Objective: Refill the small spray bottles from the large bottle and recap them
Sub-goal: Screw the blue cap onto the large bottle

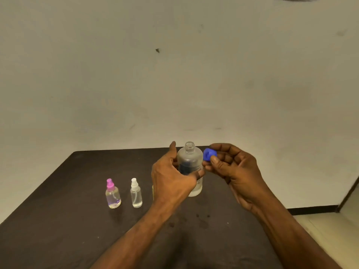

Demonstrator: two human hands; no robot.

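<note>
On the dark matte table (58,220), the frosted cylindrical large bottle (191,164) stands upright, threaded neck open upward, the left hand (172,177) wrapped round its body. Beside the neck, the right hand (233,167) pinches the blue ribbed cap (208,154) between thumb and fingertips. Left, well apart, stand two clear, capped small bottles: the pink-topped spray bottle (112,194) and the white-topped spray bottle (136,194).

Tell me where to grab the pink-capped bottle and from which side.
Grip the pink-capped bottle around its round clear body, below the sprayer, coming from above or the front. It stands upright with open table to its left; the white-capped bottle stands close on its right, so keep fingers fore and aft.
</note>
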